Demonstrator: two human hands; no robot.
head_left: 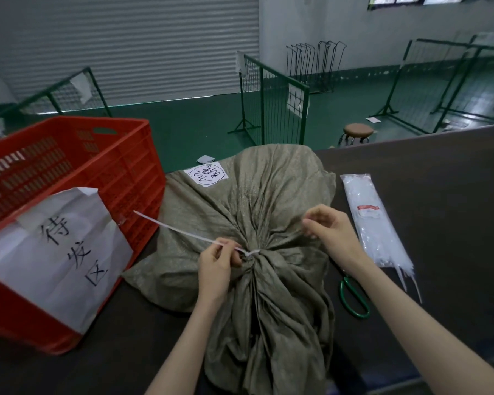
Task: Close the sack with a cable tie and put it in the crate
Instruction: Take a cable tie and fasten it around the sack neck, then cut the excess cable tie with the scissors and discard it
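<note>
A grey-green woven sack (pixel 257 195) lies on the dark table, its mouth gathered into a neck near me. A white cable tie (pixel 183 233) is looped round that neck, and its long free tail sticks out to the left toward the crate. My left hand (pixel 216 266) pinches the tie right beside the neck. My right hand (pixel 330 226) hovers over the sack to the right of the neck with curled fingers; whether they pinch fabric or anything else is unclear. The red plastic crate (pixel 120 166) stands left of the sack, with a white paper sign on its front.
A clear bag of white cable ties (pixel 374 220) lies on the table right of the sack. Green-handled scissors (pixel 354 297) rest beside my right forearm. Beyond the table's far edge are a green floor, wire fence panels and a brown stool (pixel 357 131).
</note>
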